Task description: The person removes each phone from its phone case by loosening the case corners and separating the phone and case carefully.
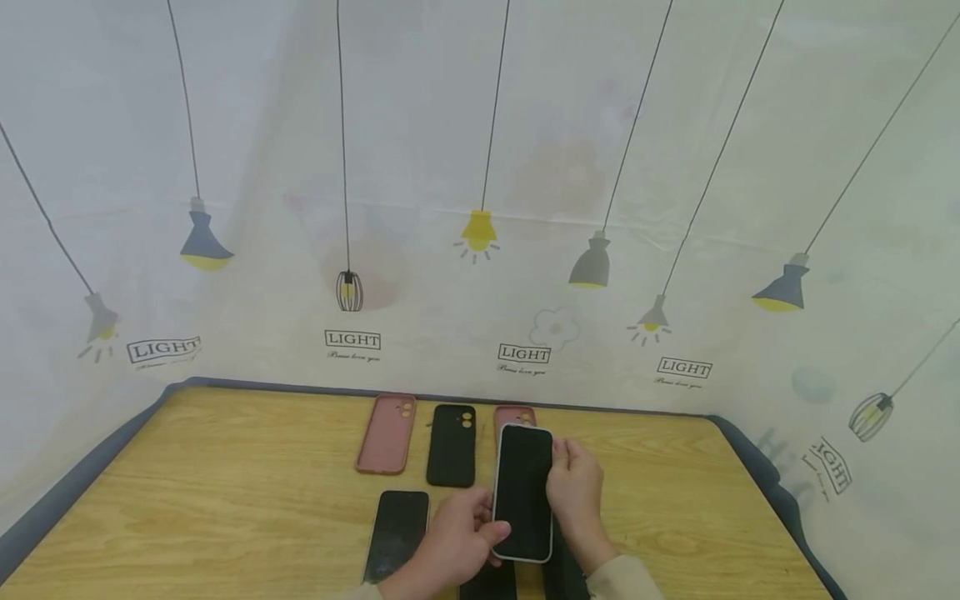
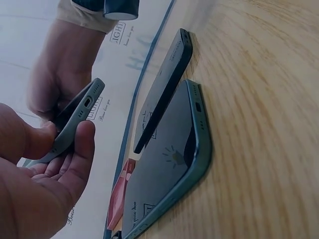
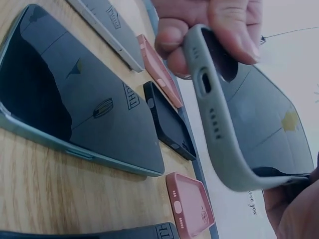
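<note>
Both hands hold a dark-screened smartphone (image 1: 522, 492) that sits in a pale grey case (image 3: 217, 129), raised above the table with its screen facing up. My left hand (image 1: 457, 537) grips the near left corner, thumb over the front edge. Along the far right side, my right hand (image 1: 576, 492) grips the case edge with curled fingers. In the right wrist view the case's charging-port cutout and speaker holes show at the bottom end. The left wrist view shows the left thumb (image 2: 40, 142) pressed on the phone's edge, fingers beneath.
A pink case (image 1: 386, 435) and a black case (image 1: 452, 446) lie at the table's back; another pink case (image 1: 515, 414) is partly hidden behind the held phone. Nearer lie a phone (image 1: 397, 529), a second phone (image 1: 487, 585) and a dark phone (image 1: 562, 571). A printed curtain hangs behind the wooden table (image 1: 225, 500).
</note>
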Tool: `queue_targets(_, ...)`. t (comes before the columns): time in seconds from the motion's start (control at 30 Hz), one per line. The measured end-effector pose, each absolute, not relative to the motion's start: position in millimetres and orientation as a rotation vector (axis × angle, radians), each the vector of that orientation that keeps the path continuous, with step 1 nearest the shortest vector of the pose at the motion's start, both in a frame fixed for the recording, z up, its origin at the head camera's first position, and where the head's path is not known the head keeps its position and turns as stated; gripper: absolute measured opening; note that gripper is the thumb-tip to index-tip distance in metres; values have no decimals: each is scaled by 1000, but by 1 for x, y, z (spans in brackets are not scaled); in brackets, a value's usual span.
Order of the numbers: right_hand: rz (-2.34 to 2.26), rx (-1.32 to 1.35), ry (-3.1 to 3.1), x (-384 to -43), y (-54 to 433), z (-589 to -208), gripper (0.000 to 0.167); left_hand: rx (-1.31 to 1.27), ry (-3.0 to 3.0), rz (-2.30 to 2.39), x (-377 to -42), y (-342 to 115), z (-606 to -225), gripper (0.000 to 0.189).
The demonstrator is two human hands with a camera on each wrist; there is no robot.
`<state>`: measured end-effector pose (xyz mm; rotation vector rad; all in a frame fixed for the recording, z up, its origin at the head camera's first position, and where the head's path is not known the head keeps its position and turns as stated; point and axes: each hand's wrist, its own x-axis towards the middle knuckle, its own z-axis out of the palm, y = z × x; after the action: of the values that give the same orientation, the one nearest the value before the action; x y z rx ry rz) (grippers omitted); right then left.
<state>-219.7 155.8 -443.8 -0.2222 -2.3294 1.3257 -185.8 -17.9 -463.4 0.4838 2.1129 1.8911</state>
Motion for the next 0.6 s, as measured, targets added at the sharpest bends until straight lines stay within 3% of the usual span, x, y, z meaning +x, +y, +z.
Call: queue_targets(0.6, 2188, -348, -2113, -219, 170, -445, 44, 477, 2190, 1899, -183, -14, -465, 12)
